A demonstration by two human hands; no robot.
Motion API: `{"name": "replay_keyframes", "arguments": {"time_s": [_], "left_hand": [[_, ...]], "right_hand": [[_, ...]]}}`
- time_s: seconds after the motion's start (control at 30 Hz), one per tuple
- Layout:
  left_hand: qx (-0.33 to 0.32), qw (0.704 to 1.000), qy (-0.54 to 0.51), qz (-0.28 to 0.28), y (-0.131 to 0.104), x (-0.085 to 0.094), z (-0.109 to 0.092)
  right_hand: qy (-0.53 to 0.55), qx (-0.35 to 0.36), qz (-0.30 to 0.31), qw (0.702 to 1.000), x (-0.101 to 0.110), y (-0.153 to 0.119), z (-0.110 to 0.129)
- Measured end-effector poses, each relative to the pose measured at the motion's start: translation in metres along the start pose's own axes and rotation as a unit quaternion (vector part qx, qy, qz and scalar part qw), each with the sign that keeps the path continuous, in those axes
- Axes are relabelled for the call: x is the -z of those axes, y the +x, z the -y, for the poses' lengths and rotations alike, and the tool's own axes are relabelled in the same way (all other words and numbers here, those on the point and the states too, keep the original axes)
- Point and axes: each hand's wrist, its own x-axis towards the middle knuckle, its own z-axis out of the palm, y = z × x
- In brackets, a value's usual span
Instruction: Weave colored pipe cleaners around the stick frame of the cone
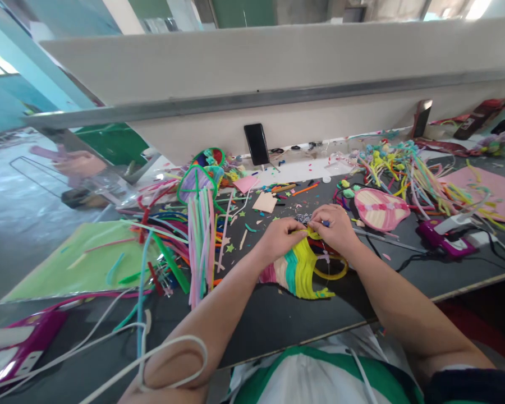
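Observation:
My left hand is closed in a pinch at the upper edge of a striped pipe-cleaner piece with pink, cream, teal and yellow bands. Close beside it, my right hand pinches the yellow pipe cleaner at that same edge. The fingertips of both hands nearly meet there and partly hide the strand. A small dark blue thing shows by the right fingers; I cannot tell what it is. Under the right wrist, a yellow ring lies against the striped piece.
Bundled pastel pipe cleaners lie left, by a green plastic-covered sheet. A pink and cream oval piece is right of my hands. A phone leans on the panel. Purple power strips and a white cable lie nearby.

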Motion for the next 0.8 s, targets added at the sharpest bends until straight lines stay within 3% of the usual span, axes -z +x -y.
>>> {"name": "replay_keyframes", "arguments": {"time_s": [0.13, 0.3, 0.53, 0.67, 0.8], "left_hand": [[0.017, 0.998, -0.061, 0.015, -0.0011, -0.0004, -0.0038], [0.080, 0.973, -0.214, 0.040, -0.0050, -0.0036, -0.0082], [0.163, 0.916, -0.359, 0.069, -0.0070, -0.0070, -0.0075], [0.147, 0.937, -0.306, 0.082, -0.0045, -0.0054, -0.0061], [0.093, 0.972, -0.198, 0.086, -0.0036, -0.0036, -0.0073]], "right_hand": [[0.136, -0.110, 0.047, 0.983, 0.0011, 0.0031, -0.0065], [0.259, -0.235, 0.063, 0.935, -0.0007, 0.0021, -0.0084], [0.313, -0.258, 0.072, 0.911, 0.0023, 0.0041, -0.0042], [0.341, -0.222, 0.083, 0.910, 0.0056, 0.0044, -0.0036], [0.297, -0.197, 0.081, 0.931, 0.0054, 0.0032, -0.0053]]}}
